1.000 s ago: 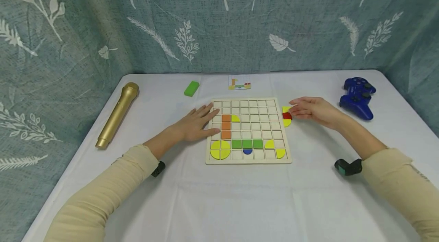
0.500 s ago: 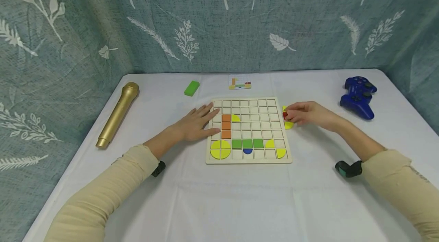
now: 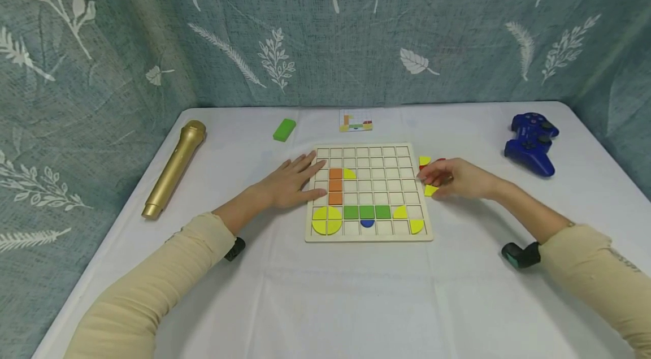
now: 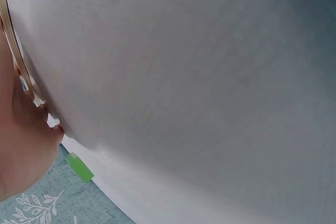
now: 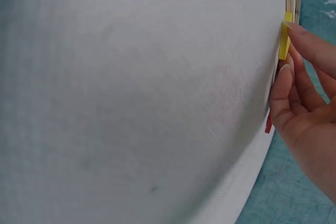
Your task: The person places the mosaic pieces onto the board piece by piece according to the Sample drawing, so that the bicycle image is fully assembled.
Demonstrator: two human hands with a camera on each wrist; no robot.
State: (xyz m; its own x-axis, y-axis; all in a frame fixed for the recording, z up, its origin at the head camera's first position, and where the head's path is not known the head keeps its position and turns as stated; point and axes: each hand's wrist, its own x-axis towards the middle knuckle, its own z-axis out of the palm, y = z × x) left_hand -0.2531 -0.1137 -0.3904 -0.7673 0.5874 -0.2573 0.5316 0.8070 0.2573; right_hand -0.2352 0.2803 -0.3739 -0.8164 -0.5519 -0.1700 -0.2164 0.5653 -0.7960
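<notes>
My left hand [image 3: 291, 185] rests spread on the left edge of the wooden grid board [image 3: 386, 188]. In its squares lie orange squares [image 3: 335, 186], green squares [image 3: 367, 212], yellow quarter-circles [image 3: 327, 220] and a blue half-circle [image 3: 367, 224]. Just off the board's right edge, my right hand [image 3: 458, 179] bends over loose pieces. Its thumb touches a yellow piece [image 5: 284, 40] in the right wrist view; whether the fingers pinch it is unclear. Another yellow piece [image 3: 424, 160] lies farther back, and a red piece [image 5: 269, 124] is partly hidden by the fingers.
Behind the board lie a patterned card [image 3: 356, 121] and a green block [image 3: 284, 130]. A gold microphone [image 3: 175, 169] lies at the left, a blue game controller [image 3: 531, 144] at the back right. A leaf-patterned curtain [image 3: 356, 37] hangs behind the white table [image 3: 356, 302].
My right hand has come down among the loose pieces and shifted slightly nearer to me. The near yellow piece has turned and slid, and red now shows behind the hand. My left hand stays put.
</notes>
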